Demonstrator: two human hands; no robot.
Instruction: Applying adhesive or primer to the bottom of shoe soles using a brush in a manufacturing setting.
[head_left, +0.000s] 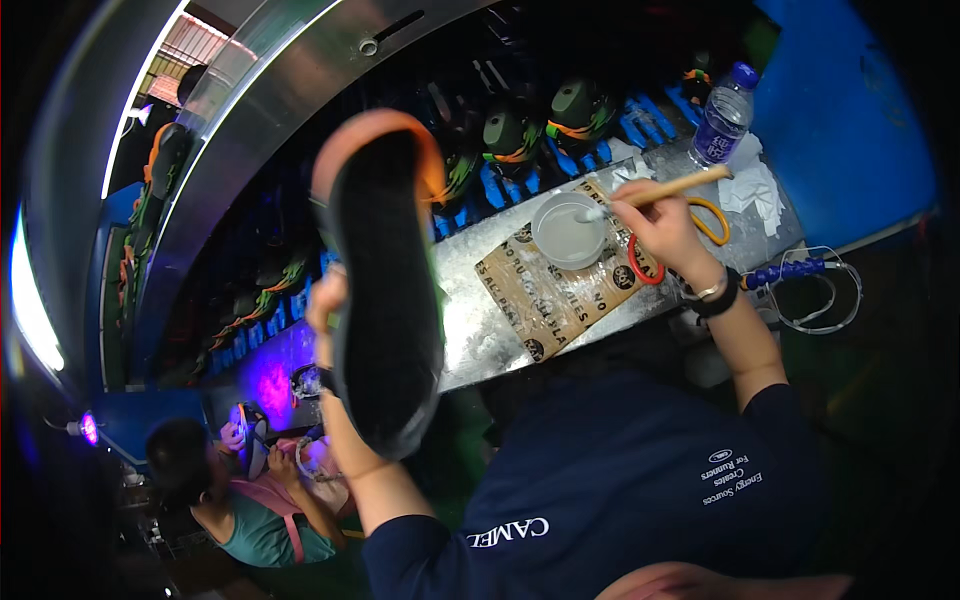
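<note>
My left hand [328,298] grips a shoe sole [388,290] by its left edge, holding it up beside the bench. The sole is black inside with an orange rim at its top end, and is slightly blurred. In my right hand [662,232] is a brush [685,186] with a wooden handle, its pale bristles at the right rim of a bowl. That round bowl [537,240] contains a whitish liquid and stands on a brown printed sheet [530,312]. Under and beside my right hand lie orange and red loop handles [724,225], apparently of scissors, partly hidden.
The metal bench [465,330] also bears crumpled white tissue [757,195] and a water bottle [722,118]. Behind it, dark shoes [512,132] stand in a row on blue supports. A coiled blue cable [790,272] hangs at right. Lower left, a co-worker [265,515] handles a shoe under purple light.
</note>
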